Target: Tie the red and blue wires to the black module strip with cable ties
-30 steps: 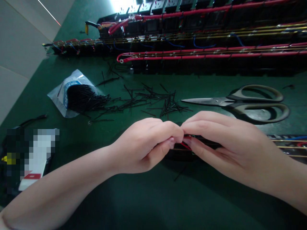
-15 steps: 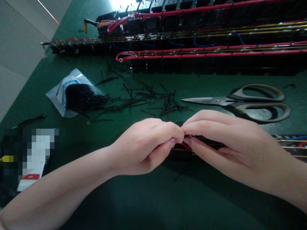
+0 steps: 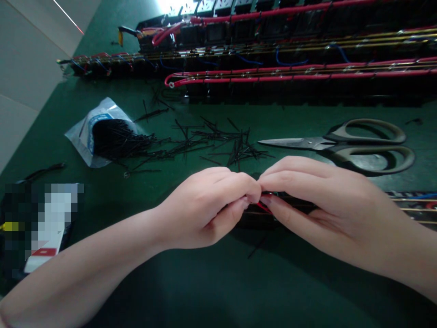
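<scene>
My left hand (image 3: 213,207) and my right hand (image 3: 324,205) meet at the fingertips over a dark strip of wired parts (image 3: 414,205). The fingers of the left hand are closed in a pinch; what lies inside them is hidden. A short piece of red wire (image 3: 264,207) shows between the two hands, at the right thumb tip. My right thumb and fingers close on this wire, though their tips partly cover it. Most of the strip lies hidden beneath the hands, and its brass rods come out past the right wrist.
Scissors (image 3: 316,144) lie beyond my right hand. Loose black cable ties (image 3: 239,143) spill from a clear plastic bag (image 3: 109,109). Long socket strips with red wires (image 3: 273,78) run across the back of the green table (image 3: 191,291). A blurred-out item (image 3: 44,262) sits at left.
</scene>
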Motion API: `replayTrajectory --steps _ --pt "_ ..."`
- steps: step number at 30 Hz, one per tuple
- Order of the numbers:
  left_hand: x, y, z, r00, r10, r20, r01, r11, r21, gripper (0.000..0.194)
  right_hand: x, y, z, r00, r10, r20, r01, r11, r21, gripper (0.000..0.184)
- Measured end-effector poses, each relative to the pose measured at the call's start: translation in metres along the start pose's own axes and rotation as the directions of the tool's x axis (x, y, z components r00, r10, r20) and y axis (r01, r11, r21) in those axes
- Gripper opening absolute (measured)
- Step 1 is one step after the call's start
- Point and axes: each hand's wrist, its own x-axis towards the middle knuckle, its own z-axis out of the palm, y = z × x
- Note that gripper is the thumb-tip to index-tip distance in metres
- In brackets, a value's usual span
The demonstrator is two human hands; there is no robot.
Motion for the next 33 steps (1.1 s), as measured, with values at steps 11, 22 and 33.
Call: replayTrajectory --steps 11,22,33 --pt "0.0011 0.0000 -0.0001 1.000 -0.001 0.002 0.001 1.000 -0.012 0.012 -0.0005 -0.0012 0.0010 1.000 0.026 0.012 -0.026 1.000 -0.017 0.016" --pt "-0.0006 -0.0011 0.0006 1.000 0.003 -0.001 -0.003 1.000 -0.028 0.013 -0.0003 -0.0019 0.0000 0.999 0.044 0.017 -0.044 0.999 -0.008 0.015" --pt "-0.0004 -0.0015 0.0000 1.000 -0.023 0.015 0.024 0.999 -0.042 0.011 0.0001 -0.0011 -0.0004 1.000 0.024 0.013 -0.023 1.000 -0.021 0.015"
